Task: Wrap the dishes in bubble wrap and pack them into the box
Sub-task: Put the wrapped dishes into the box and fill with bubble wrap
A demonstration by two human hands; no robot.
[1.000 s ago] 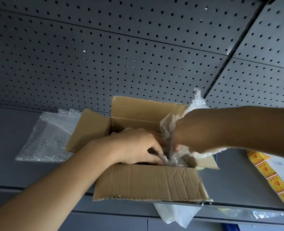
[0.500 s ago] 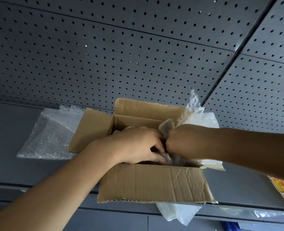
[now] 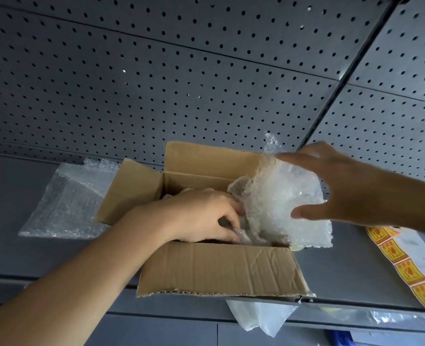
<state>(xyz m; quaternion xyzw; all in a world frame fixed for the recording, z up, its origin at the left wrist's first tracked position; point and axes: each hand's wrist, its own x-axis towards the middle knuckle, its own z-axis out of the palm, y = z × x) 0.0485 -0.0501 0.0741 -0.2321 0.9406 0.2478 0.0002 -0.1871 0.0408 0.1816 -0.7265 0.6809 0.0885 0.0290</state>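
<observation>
Right grip [image 3: 343, 188], clenched before, now spreads wide on the wrapped bundle [image 3: 276, 203], which sits proud of the box [image 3: 219, 268]; left grip [image 3: 201, 216] inside, hold unclear.

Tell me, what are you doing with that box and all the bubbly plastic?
Someone is packing a cardboard box. The left hand reaches inside it and grips the lower end of a bundle wrapped in bubble wrap. The right hand, fingers spread, touches the bundle's upper part, which sticks up above the box's right side. A spare sheet of bubble wrap lies left of the box.
</observation>
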